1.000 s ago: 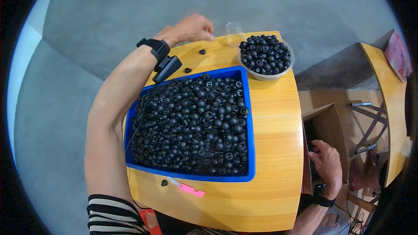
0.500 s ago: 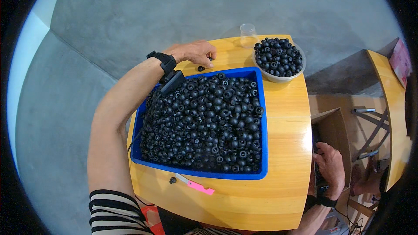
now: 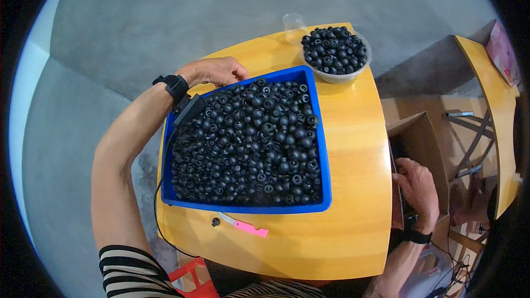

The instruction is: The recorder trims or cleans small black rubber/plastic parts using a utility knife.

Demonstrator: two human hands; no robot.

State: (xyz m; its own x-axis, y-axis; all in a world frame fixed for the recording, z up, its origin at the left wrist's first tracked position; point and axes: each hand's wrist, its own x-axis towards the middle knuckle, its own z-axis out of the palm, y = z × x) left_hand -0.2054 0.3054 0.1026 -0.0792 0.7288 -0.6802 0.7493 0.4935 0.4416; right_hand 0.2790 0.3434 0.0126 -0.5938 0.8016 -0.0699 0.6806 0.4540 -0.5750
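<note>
A blue bin [image 3: 324, 165] on the table is heaped with small round black plastic pieces [image 3: 248, 143], many showing a hole. My left hand [image 3: 218, 70] reaches over to the bin's far rim, fingers curled and pointing down; the bin edge and the hand itself hide the fingertips and whatever they hold. My right hand [image 3: 418, 187] hangs beside the table's right edge, over a cardboard box [image 3: 428, 138]. Its fingers are loosely bent and apart, with nothing seen in them, though the tips are partly hidden.
A clear round tub [image 3: 361, 69] full of the same pieces stands at the far right corner, with a clear plastic cup [image 3: 293, 25] beside it. Nearest me lie a pink-handled knife [image 3: 251, 228] and one loose black piece [image 3: 215, 222]. A cable hangs left of the bin.
My left hand has drawn left and closer to the bin's far rim. The loose pieces that lay beneath it are out of sight. My right hand stays over the box; the whole view has shifted.
</note>
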